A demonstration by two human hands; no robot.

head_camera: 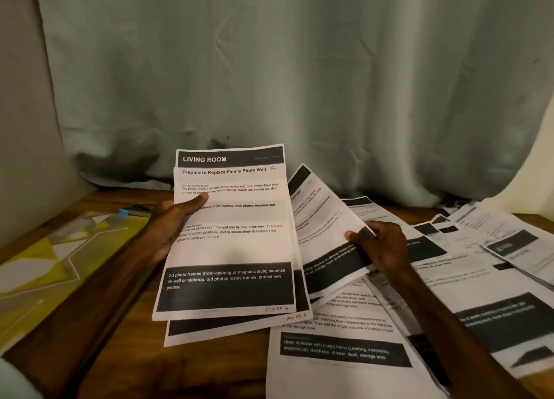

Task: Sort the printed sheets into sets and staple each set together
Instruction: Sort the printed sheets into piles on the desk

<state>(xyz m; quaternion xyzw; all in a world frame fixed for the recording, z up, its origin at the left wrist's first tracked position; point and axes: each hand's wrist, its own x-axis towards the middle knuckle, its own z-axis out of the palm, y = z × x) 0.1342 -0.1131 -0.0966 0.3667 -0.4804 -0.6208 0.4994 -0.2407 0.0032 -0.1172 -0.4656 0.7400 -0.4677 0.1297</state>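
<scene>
Left hand [168,227]: centre-left, thumb pressed on the front of a small stack of sheets [230,242], top page headed LIVING ROOM, held tilted above the wooden table [120,323].
Right hand [380,248]: just right of the stack, pinching a single sheet [323,218] at its right edge.
Loose sheets [449,278]: spread over the table's right half.
Yellow folder [45,263]: near left.
Curtain [269,69]: far side.

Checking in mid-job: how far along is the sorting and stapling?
Early. Done: the left hand grips a small stack of a few sheets, topped by the Living Room page. In hand: the right hand pinches another sheet beside that stack. Left: many loose sheets lie spread over the table on the right, and I see no stapled set or stapler.
</scene>
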